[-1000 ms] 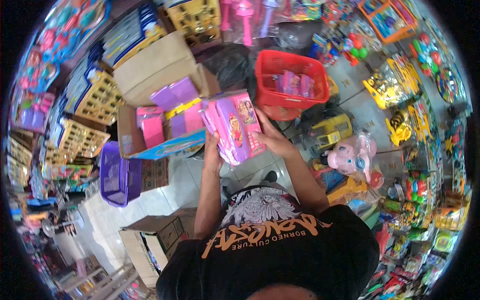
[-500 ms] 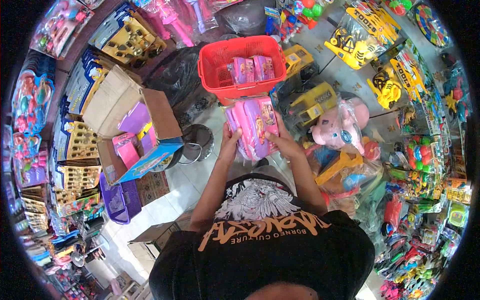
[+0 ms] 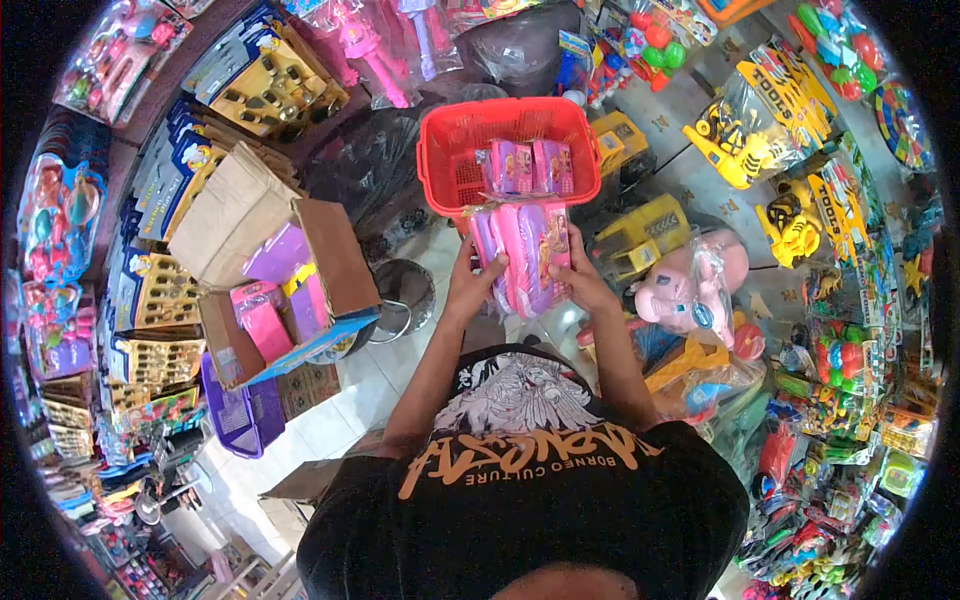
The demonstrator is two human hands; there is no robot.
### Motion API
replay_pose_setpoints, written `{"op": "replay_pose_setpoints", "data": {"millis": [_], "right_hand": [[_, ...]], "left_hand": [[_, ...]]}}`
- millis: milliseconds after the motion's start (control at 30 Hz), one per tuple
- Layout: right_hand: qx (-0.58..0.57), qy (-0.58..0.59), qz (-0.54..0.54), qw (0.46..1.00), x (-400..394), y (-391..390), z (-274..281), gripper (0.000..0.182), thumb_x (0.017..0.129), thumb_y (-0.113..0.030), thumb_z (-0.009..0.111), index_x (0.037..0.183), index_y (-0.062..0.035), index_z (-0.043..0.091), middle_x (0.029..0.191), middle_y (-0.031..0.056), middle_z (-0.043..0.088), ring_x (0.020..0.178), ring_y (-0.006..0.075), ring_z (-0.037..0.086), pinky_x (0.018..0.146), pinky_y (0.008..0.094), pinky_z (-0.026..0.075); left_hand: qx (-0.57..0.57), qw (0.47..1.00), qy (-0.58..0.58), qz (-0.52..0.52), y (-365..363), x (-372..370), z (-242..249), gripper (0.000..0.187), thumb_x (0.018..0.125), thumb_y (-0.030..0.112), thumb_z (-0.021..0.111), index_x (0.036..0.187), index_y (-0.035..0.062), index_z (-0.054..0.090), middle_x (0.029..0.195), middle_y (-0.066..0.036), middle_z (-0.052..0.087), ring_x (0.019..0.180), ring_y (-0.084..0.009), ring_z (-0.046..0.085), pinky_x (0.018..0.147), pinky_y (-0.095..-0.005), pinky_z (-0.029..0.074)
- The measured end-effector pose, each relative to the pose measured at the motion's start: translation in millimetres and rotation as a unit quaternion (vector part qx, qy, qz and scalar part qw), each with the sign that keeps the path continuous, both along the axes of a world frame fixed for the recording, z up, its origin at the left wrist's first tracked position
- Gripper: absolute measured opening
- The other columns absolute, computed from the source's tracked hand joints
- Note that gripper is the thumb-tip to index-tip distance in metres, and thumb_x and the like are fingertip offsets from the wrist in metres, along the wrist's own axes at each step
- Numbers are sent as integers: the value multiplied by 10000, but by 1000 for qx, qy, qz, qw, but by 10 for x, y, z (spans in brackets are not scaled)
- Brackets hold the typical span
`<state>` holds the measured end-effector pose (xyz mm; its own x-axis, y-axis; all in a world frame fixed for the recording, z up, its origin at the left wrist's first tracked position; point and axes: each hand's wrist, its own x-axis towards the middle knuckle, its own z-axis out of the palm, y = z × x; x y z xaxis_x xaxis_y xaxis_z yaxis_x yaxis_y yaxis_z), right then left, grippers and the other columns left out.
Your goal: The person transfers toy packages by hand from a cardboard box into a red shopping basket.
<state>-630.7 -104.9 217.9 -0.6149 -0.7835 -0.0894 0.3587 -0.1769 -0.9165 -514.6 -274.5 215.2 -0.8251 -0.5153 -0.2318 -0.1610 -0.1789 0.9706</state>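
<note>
Between my two hands is a pink and purple plastic-wrapped pack point(image 3: 522, 262) with printed pictures on its right side. My left hand point(image 3: 474, 284) grips its left edge, thumb on top. On the opposite edge, my right hand point(image 3: 586, 284) is closed the same way. The pack's far end overlaps the near rim of a red plastic basket point(image 3: 440, 180). Inside that basket, two similar pink packs point(image 3: 512, 168) lie side by side. The undersides of the held pack and most of my fingers are hidden.
An open cardboard box point(image 3: 340, 258) to the left holds pink and purple packs. Beside it are a purple basket point(image 3: 240, 410) and a round stool point(image 3: 403, 298). A pink piggy-shaped toy point(image 3: 690, 285) and yellow toy trucks point(image 3: 645, 235) lie to the right. Hanging toys surround me.
The view has shifted, so the basket and box appear further right and lower. The held pack is closer to the basket in the picture. Both hands still grip it.
</note>
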Motion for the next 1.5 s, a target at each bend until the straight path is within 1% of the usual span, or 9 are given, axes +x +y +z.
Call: {"op": "replay_pose_setpoints", "data": {"millis": [267, 333, 500, 667, 767, 800, 967, 1100, 1500], "right_hand": [[34, -136, -30, 990, -506, -817, -9, 772, 802, -190, 645, 1377, -85, 140, 1269, 93, 364, 1142, 183, 392, 947, 327, 357], [76, -5, -74, 994, -653, -1058, -216, 757, 805, -237, 649, 1367, -74, 168, 1279, 111, 356, 1183, 205, 363, 991, 340, 310], [137, 59, -62, 987, -1029, -1447, -334, 786, 805, -306, 647, 1378, -101, 148, 1314, 122, 329, 1209, 226, 358, 984, 348, 325], [224, 122, -16, 967, -1273, -1766, -544, 929, 701, -417, 721, 1352, -39, 177, 1320, 143, 313, 1237, 250, 318, 1017, 341, 281], [256, 147, 8, 955, -1344, -1888, -693, 939, 677, -387, 746, 1313, 3, 175, 1300, 167, 333, 1229, 249, 331, 1023, 333, 271], [234, 108, 15, 966, -1337, -1940, -822, 946, 676, -367, 752, 1306, 15, 158, 1288, 171, 337, 1222, 250, 337, 1020, 332, 277], [198, 60, 21, 978, -1347, -2058, -1074, 971, 663, -320, 772, 1288, 22, 112, 1253, 166, 348, 1197, 246, 350, 1007, 320, 291], [208, -3, 29, 978, -1356, -2112, -1182, 1035, 589, -362, 792, 1282, 2, 116, 1246, 193, 339, 1202, 307, 348, 995, 365, 312], [212, 8, -22, 977, -1251, -2343, -1465, 1021, 640, -441, 761, 1296, 27, 134, 1257, 184, 350, 1193, 276, 358, 995, 350, 300]], "left_hand": [[-3, 1000, 5, 10, -760, -595, 70, 811, 767, 364, 685, 1328, -3, 228, 1189, -147, 464, 1070, -245, 475, 910, -353, 391], [43, 999, 11, 3, -959, -770, -12, 823, 770, 345, 686, 1332, -13, 204, 1212, -152, 451, 1102, -242, 460, 931, -351, 374], [4, 999, 12, -35, -1367, -1166, -117, 743, 819, 453, 560, 1328, -14, 288, 1297, -177, 400, 1191, -270, 400, 1009, -360, 287], [133, 989, -59, -41, -1635, -1427, -682, 761, 831, 506, 485, 1356, -4, 278, 1350, -157, 366, 1251, -252, 341, 1038, -348, 245], [100, 993, -65, 16, -1635, -1531, -677, 541, 868, 472, 457, 1168, 25, 505, 1127, -81, 541, 1053, -194, 496, 944, -327, 355], [103, 993, -51, -31, -1869, -1549, -1212, 713, 848, 467, 491, 1343, -8, 296, 1316, -145, 400, 1201, -240, 392, 1021, -338, 275], [240, 965, -101, 10, -1834, -1558, -1245, 672, 859, 478, 476, 1314, 0, 346, 1226, -126, 474, 1101, -211, 468, 957, -326, 346], [201, 973, -102, 48, -1770, -1583, -1246, 687, 862, 530, 429, 1290, -6, 383, 1215, -113, 482, 1101, -208, 464, 945, -330, 351], [109, 978, -143, 108, -1778, -1616, -1245, 660, 871, 527, 412, 1224, -30, 448, 1117, -116, 529, 1005, -203, 501, 884, -321, 385]]}}
